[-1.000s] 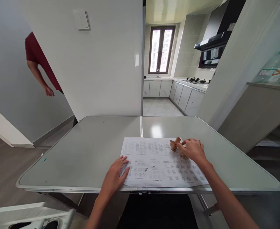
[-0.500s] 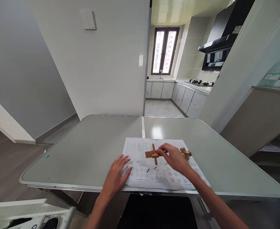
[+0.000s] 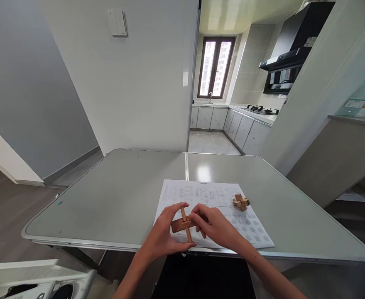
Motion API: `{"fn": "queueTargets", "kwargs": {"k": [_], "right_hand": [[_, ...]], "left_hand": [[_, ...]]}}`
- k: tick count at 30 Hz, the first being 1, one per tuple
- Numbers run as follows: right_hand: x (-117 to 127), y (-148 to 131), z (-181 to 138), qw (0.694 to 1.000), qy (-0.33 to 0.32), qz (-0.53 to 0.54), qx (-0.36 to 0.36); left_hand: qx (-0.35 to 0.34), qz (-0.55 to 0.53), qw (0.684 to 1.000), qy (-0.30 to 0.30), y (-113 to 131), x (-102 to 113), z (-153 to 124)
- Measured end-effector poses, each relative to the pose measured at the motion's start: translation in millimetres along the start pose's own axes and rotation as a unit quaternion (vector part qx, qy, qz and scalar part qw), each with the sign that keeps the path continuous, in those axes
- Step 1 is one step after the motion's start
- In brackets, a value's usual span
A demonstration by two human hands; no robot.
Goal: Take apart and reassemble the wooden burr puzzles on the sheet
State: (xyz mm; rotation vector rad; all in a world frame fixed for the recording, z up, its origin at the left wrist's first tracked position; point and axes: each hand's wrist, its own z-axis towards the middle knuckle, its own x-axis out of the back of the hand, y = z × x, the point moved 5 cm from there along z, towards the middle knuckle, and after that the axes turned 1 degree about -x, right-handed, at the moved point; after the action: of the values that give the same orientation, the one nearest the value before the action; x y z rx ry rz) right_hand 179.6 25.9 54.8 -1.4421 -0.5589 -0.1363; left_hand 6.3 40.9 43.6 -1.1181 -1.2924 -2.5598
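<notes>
A cross-shaped wooden puzzle (image 3: 185, 224) is held between both hands over the near part of the printed sheet (image 3: 226, 189). My left hand (image 3: 161, 234) grips its long upright stick end to end, with the thumb at the lower tip and a finger at the upper tip. My right hand (image 3: 212, 223) pinches the puzzle's right end, and its fingertips hide that end. Farther right, a second wooden puzzle (image 3: 241, 202), a compact interlocked block, rests on the sheet's right edge, touched by neither hand.
The sheet lies on a grey-green folding table (image 3: 123, 187) with a metal rim and a centre seam. A small green scrap (image 3: 59, 202) sits near the left edge. A white appliance (image 3: 42, 284) stands low at the left, below table height.
The cross-shaped puzzle has come nearer and to the left in my right hand. My left hand, earlier spread on the sheet's edge, has closed on the stick.
</notes>
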Motion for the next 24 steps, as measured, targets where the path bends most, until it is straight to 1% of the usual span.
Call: {"fn": "queueTargets", "kwargs": {"k": [3,6,11,19,24], "right_hand": [[1.3,-0.1,-6.4,1.0,-0.002,0.006,0.008],[2.7,-4.7,-13.4,0.999,0.019,0.006,0.035],[3.4,-14.6,-24.7,0.998,0.052,0.019,0.039],[5.5,-29.3,-39.0,0.996,0.046,0.032,0.064],[6.0,-35.6,-46.2,0.996,0.052,0.037,0.067]], "left_hand": [[-0.013,0.009,1.0,0.007,7.1,5.4,-1.0],[-0.025,0.017,1.0,0.003,16.8,8.1,-1.2],[-0.048,0.028,0.998,0.007,34.2,12.2,-1.1],[-0.085,0.038,0.995,0.029,61.4,23.3,-4.9],[-0.093,0.04,0.995,0.019,70.7,27.2,-3.2]]}}
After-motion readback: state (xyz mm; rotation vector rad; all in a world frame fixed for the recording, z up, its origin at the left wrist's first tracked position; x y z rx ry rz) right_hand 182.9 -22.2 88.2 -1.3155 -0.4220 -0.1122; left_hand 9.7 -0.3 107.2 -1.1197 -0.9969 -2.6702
